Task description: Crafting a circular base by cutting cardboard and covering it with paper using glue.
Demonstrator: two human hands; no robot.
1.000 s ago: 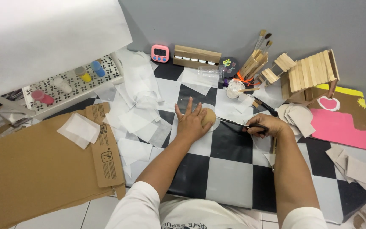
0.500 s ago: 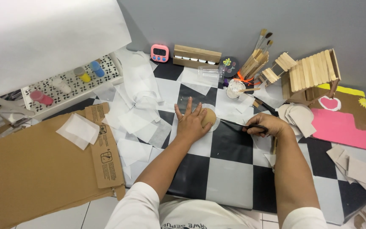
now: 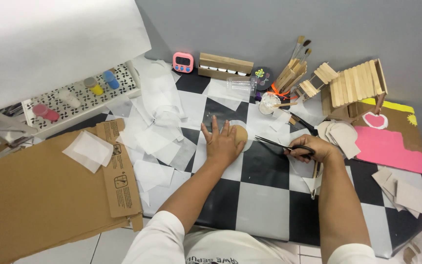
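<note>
While left hand (image 3: pixel 222 143) flattens cardboard disc (image 3: pixel 240 133), right hand (image 3: pixel 313 148) grips scissors (image 3: pixel 282 145)

You've got bright, even light here, looks like it's coming from overhead. Shadows are soft and short, just thin dark edges under your left hand (image 3: pixel 223 143) and your right hand (image 3: pixel 313 149). The big white sheet (image 3: pixel 50 44) top left is nearly blown out, no detail there. The glossy checkered tabletop (image 3: pixel 264 205) shows mild sheen, no harsh glare. Focus is sharp in the middle; edges bend slightly from the wide lens.
</note>
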